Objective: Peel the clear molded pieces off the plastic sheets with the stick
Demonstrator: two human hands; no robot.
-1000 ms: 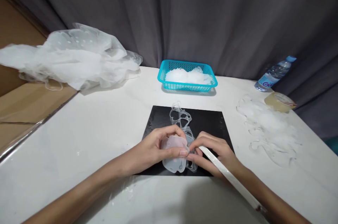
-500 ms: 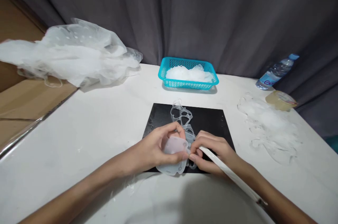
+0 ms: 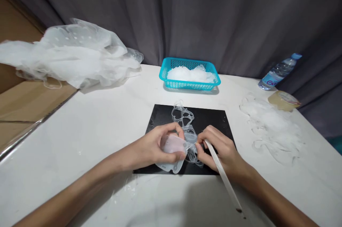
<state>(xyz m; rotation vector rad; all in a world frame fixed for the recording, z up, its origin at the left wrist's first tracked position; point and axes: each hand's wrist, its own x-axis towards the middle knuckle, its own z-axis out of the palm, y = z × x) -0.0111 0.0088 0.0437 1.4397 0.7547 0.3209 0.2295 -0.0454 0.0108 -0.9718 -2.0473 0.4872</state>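
My left hand [image 3: 157,146] is closed around a translucent white moulded piece [image 3: 172,154] over a black mat [image 3: 211,118]. A thin, clear web of trimmed plastic [image 3: 184,118] trails from that piece toward the far side of the mat. My right hand [image 3: 217,148] is closed on a long white stick-like tool [image 3: 223,177], its tip at the edge of the piece and its handle running back along my forearm.
A turquoise basket [image 3: 189,73] holding white pieces stands behind the mat. Clear plastic scraps [image 3: 269,127] lie at right, with a tape roll [image 3: 283,100] and water bottle [image 3: 279,72] beyond. A crumpled plastic bag [image 3: 72,56] lies over a cardboard box [image 3: 24,102] at left.
Both hands have shifted slightly on the piece. The right hand has turned, swinging the tool's handle toward me, and the clear web now bunches between the two hands.
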